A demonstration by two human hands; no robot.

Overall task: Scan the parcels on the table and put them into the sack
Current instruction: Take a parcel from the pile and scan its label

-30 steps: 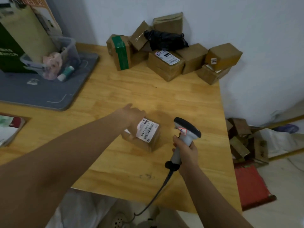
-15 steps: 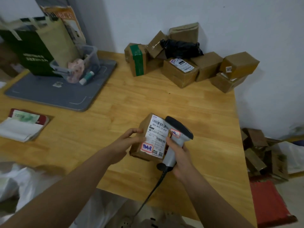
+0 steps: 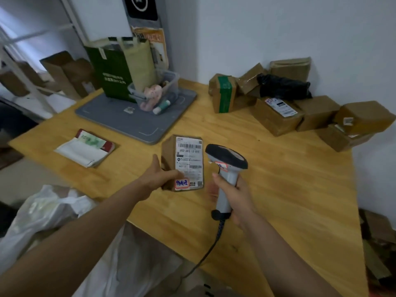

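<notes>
My left hand point(image 3: 157, 175) grips a small brown parcel point(image 3: 168, 155) by its lower left corner and holds it upright above the wooden table point(image 3: 289, 189), its white barcode label facing me. My right hand point(image 3: 234, 195) grips the handle of a grey barcode scanner point(image 3: 227, 161) just right of the parcel, head pointing left toward the label. A pile of several brown parcels point(image 3: 276, 114) lies at the table's far right against the wall. The white sack point(image 3: 42, 215) sits low at the left, beside the table's near edge.
A grey tray point(image 3: 120, 121) at the back left carries a clear plastic bin point(image 3: 169, 82) and a green paper bag point(image 3: 113, 73). A stack of papers and a booklet point(image 3: 85, 150) lies on the table's left. Cardboard scraps point(image 3: 377, 239) lie on the floor at right.
My left hand has lifted the parcel off the table and turned its label upright toward me. The scanner now sits a little apart to its right. The view has swung left and up.
</notes>
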